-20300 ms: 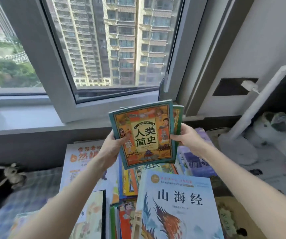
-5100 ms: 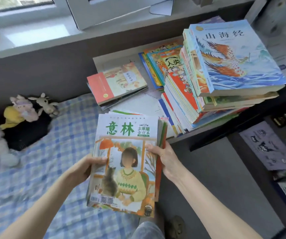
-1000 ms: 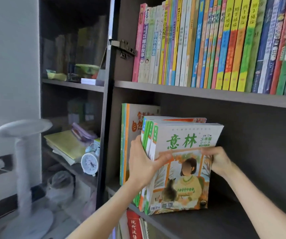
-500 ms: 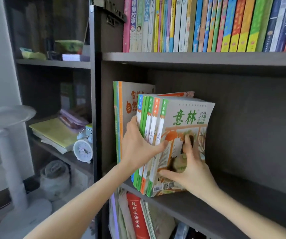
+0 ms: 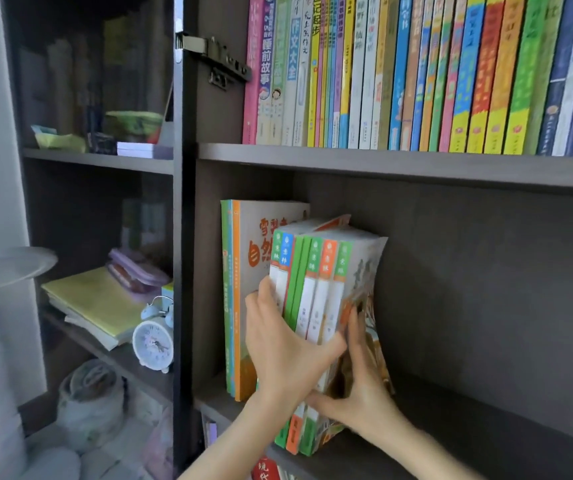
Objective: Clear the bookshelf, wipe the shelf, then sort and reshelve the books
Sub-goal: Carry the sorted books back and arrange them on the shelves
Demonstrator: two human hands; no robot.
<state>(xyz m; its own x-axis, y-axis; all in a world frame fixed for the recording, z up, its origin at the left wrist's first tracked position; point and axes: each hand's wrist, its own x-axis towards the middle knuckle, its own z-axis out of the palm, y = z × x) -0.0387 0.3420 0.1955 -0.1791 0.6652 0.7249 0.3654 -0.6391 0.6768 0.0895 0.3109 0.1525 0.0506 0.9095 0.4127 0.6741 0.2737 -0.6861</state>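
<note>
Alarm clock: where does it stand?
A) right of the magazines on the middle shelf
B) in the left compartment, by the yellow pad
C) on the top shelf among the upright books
B: the alarm clock stands in the left compartment, beside the yellow pad.

The left hand (image 5: pixel 285 351) gripped a bundle of magazines (image 5: pixel 319 282) by the spines; the right hand (image 5: pixel 364 389), beside it, pressed flat against the outer cover. Left of the gripping hand stood a tall orange book (image 5: pixel 254 244); farther left, an alarm clock (image 5: pixel 153 341).
</note>
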